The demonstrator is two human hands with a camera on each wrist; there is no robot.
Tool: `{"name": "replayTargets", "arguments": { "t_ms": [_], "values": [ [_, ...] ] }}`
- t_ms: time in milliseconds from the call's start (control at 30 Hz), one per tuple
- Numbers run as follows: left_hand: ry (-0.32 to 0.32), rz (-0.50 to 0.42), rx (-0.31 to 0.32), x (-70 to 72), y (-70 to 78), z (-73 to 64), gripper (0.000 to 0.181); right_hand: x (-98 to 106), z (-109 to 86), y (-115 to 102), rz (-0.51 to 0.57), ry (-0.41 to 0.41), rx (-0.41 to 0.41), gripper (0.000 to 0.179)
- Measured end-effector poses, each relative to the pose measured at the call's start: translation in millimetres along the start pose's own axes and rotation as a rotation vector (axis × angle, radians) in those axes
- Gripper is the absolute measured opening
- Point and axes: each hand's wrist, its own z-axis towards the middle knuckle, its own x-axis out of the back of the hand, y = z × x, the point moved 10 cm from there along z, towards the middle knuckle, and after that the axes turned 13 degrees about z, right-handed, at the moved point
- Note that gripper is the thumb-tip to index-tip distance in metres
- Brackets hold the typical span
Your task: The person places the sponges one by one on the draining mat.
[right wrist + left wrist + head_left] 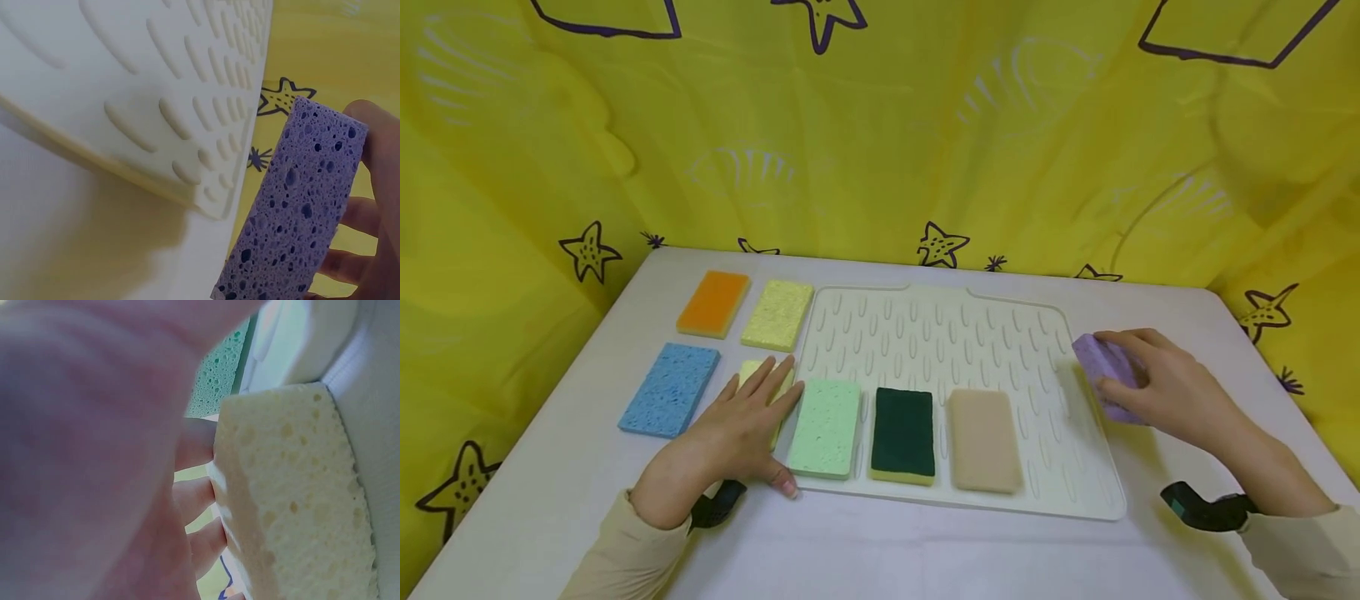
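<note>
Held between thumb and fingers, a purple porous sponge (1101,367) is in my right hand (1183,392), tilted above the right edge of a white ridged mat (1000,342). The right wrist view shows its pitted side (294,200). My left hand (722,442) lies with spread, fairly straight fingers over a pale yellow sponge (294,487) at the mat's left edge, partly hiding it. Just right of that hand, a mint green sponge (826,429) lies on the mat. Beside it are a dark green scrub sponge (902,429) with a yellow underside and a beige sponge (985,440).
On the white table (887,550), left of the mat, lie an orange sponge (713,302), another pale yellow sponge (778,314) and a blue sponge (670,389). A yellow patterned curtain (880,150) hangs behind and at both sides.
</note>
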Motion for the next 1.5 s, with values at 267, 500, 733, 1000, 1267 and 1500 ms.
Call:
{"name": "replayTargets", "arguments": {
  "t_ms": [267,500,733,1000,1267,1500],
  "values": [
    [0.009,0.007,-0.004,1.5,0.6,0.5,0.131,-8.6,-5.6,-10.8,0.015,-0.021,0.019,0.062],
    [-0.004,-0.005,0.001,-0.8,-0.6,0.7,0.132,-14.5,-10.1,-22.6,0.023,-0.025,0.035,0.06],
    [0.008,0.007,-0.005,0.0,0.2,0.7,0.131,-23.9,-13.7,-25.4,0.015,-0.043,0.023,0.06],
    [0.024,0.017,-0.011,0.0,0.0,-0.5,0.131,-33.4,-19.1,-28.9,0.009,-0.067,-0.005,0.061],
    [0.026,0.014,-0.008,0.6,-0.2,-1.6,0.131,-42.2,-25.0,-34.8,0.011,-0.067,0.003,0.06],
    [0.028,0.019,-0.009,0.3,0.1,-0.5,0.131,-50.4,-28.0,-37.9,0.006,-0.067,-0.006,0.06]
  ]
}}
